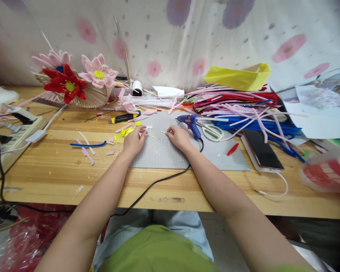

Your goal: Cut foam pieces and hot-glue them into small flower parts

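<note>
My left hand (135,140) is over the left part of a grey cutting mat (158,156), its thumb and fingers pinched together on a thin white strand (150,137) with small yellow bits beside it. Across from it, my right hand (178,137) is closed in a pinch; a tiny whitish piece shows at its fingertips, too small to name. A blue glue gun (190,123) lies just beyond the right hand, with white-handled scissors (212,132) beside it. By my left hand are yellow scraps (124,133) and a small yellow disc (138,123).
A black-and-yellow utility knife (125,118) lies behind the left hand. Pipe cleaners (243,109) are heaped at back right, near a phone (262,149). The glue gun's black cord (155,182) crosses the table front. Fuzzy flowers (69,86) stand at back left; a power strip (14,145) sits left.
</note>
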`<control>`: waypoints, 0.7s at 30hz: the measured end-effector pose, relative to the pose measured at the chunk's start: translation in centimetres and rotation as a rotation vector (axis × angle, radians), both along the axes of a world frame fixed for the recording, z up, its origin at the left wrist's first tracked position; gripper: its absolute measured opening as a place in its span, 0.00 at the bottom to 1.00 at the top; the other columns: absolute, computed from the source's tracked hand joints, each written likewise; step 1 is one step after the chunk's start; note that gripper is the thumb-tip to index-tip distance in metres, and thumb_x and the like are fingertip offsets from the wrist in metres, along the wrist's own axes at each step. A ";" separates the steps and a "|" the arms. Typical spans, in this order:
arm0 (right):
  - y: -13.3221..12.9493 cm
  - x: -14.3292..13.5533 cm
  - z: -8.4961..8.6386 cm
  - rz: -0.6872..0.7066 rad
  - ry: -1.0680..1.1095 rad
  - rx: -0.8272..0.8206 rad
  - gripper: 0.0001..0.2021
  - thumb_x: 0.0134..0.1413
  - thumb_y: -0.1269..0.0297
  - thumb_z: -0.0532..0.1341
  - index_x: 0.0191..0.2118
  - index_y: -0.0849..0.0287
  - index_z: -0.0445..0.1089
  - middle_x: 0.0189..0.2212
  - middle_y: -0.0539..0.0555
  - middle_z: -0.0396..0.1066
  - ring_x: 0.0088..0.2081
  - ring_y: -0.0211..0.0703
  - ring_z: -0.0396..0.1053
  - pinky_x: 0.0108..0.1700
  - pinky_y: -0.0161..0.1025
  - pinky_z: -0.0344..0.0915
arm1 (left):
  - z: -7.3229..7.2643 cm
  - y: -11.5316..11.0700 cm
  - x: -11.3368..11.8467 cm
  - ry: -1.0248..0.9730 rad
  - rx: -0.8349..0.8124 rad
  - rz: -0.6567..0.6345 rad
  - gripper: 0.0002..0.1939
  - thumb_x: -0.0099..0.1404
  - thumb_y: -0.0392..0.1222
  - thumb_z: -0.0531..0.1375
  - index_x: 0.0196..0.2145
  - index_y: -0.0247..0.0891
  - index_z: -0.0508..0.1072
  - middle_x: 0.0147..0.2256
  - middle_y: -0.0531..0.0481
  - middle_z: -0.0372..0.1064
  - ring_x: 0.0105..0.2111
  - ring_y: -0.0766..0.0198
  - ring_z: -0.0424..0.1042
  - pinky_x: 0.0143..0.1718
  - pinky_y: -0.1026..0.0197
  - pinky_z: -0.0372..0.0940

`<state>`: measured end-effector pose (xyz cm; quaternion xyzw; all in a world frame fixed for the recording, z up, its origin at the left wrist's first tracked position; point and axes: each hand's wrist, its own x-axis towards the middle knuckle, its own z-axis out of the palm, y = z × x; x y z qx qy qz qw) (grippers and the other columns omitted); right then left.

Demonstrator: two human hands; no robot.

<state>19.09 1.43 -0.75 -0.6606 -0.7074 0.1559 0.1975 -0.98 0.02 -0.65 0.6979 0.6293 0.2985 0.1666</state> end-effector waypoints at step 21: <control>3.6 1.1 1.0 0.060 0.406 -0.028 0.11 0.51 0.57 0.57 0.31 0.60 0.69 0.21 0.47 0.62 0.24 0.35 0.57 0.29 0.34 0.52 | -0.3 0.2 -0.8 -0.275 0.181 0.120 0.09 0.65 0.41 0.49 0.43 0.40 0.61 0.29 0.52 0.66 0.29 0.65 0.67 0.34 0.62 0.60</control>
